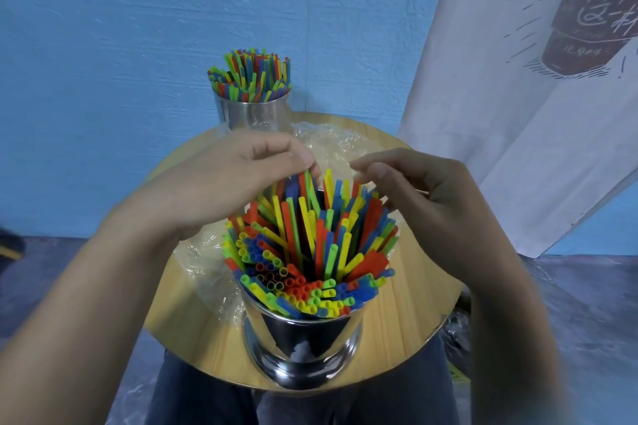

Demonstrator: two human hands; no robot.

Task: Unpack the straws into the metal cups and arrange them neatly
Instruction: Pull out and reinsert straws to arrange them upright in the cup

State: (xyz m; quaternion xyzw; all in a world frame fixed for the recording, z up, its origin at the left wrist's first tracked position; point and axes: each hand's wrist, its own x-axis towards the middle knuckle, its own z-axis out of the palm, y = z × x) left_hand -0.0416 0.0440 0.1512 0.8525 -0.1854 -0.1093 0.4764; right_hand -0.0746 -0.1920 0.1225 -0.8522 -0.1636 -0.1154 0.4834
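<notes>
- Left hand (pixel 241 176): reaches in from the left over the near cup. Fingers are curled, with thumb and forefinger closed together on the top end of one green plastic straw (pixel 308 183) at the far side of the bundle.
- Right hand (pixel 431 203): comes in from the right, level with the left hand. Fingers are loosely bent, and the tips of thumb and forefinger lie close together just over the straw tops on the far right. I cannot tell whether they grip a straw or only touch one.
- The two hands are apart, with a narrow gap between their fingertips.
- Shiny round metal cup (pixel 303 348): stands below and between both hands, on the side nearer the person.
- Bundle of red, yellow, blue and green plastic straws (pixel 310 252): fills this cup and fans out unevenly. Many straws lean, and their ends stand at different heights.
- Second shiny metal cup (pixel 255 114): stands beyond the left hand's knuckles, well apart from the first. Its own packed coloured straws (pixel 250 79) sit fairly level.
- Crumpled clear plastic wrapper (pixel 331 145): lies just beyond the fingertips of both hands. More clear film (pixel 200 252) lies under the left wrist.
- Round pale wooden table top (pixel 414 304): lies under both forearms and bears both cups.
- Blue painted wall (pixel 138 28): beyond the hands.
- White printed banner (pixel 518 79): hangs past the right hand.
</notes>
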